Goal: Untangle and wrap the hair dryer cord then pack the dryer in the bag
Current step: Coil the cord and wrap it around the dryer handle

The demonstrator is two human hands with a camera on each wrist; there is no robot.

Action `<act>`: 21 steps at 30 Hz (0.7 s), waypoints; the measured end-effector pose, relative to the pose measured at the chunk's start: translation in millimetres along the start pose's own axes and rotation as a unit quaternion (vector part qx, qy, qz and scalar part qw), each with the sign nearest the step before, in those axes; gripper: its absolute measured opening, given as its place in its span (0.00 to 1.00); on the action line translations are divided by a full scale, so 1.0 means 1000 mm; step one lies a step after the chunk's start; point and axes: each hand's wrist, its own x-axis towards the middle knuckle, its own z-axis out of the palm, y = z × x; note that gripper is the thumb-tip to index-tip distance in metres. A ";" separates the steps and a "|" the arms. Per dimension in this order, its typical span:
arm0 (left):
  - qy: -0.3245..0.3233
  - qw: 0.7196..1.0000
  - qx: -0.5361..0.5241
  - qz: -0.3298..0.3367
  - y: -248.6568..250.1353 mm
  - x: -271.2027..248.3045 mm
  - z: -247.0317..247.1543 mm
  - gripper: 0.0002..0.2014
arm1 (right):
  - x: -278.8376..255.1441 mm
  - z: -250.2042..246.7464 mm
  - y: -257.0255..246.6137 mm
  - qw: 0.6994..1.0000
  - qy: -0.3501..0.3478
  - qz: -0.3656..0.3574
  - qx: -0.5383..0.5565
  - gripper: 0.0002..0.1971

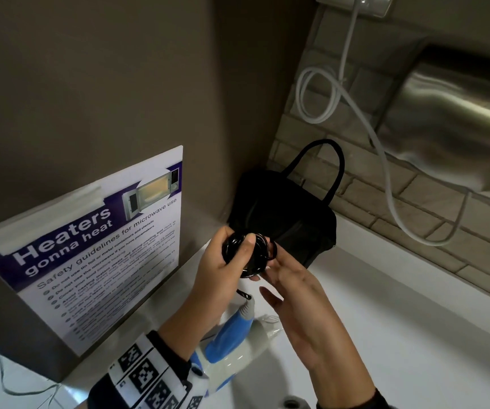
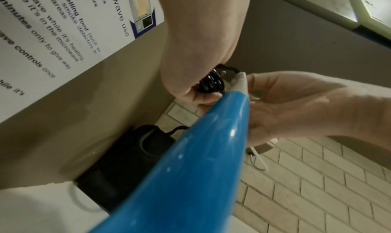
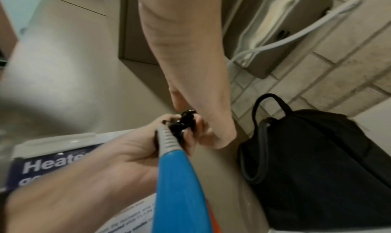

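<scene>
The black hair dryer cord (image 1: 260, 246) is wound into a small coil. My left hand (image 1: 239, 253) grips the coil, thumb across its front. My right hand (image 1: 279, 276) is open, palm turned left, with its fingertips against the coil's right side and its thumb held apart below. The blue and white hair dryer (image 1: 232, 335) sits below both hands, its grey cord sleeve (image 1: 248, 308) pointing up at the coil. Neither hand holds its body. Its blue handle (image 2: 201, 161) (image 3: 180, 186) fills both wrist views. The black bag (image 1: 285, 214) (image 3: 317, 161) stands in the corner behind the hands, handle up.
A microwave safety poster (image 1: 90, 246) on a box stands close on the left. A white cable (image 1: 317, 95) loops down the brick wall from a socket, beside a steel appliance (image 1: 459, 119). The white counter (image 1: 400, 335) stretches to the right. Thin wires (image 1: 16, 385) lie at the lower left.
</scene>
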 end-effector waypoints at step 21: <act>-0.002 0.998 -0.045 0.046 0.006 -0.005 0.005 0.07 | -0.006 0.035 0.009 0.959 0.178 -0.126 -0.181 0.14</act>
